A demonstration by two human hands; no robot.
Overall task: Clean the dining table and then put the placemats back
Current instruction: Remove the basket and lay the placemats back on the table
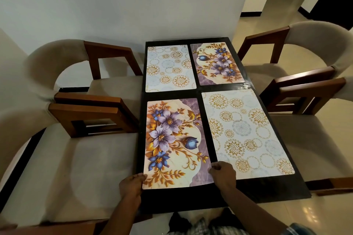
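Observation:
Several placemats lie on the black dining table (172,200). The near-left floral placemat (175,139) has my left hand (131,185) pinching its near-left corner and my right hand (222,174) pinching its near-right corner. To its right lies a white placemat with gold circles (246,131). At the far end sit a second circle-patterned placemat (170,67) on the left and a second floral placemat (217,63) on the right.
Beige cushioned chairs with wooden arms flank the table: two on the left (86,158), (107,66) and two on the right (305,59), (315,139). A white wall stands behind the table. Glossy tiled floor (305,213) lies to the right.

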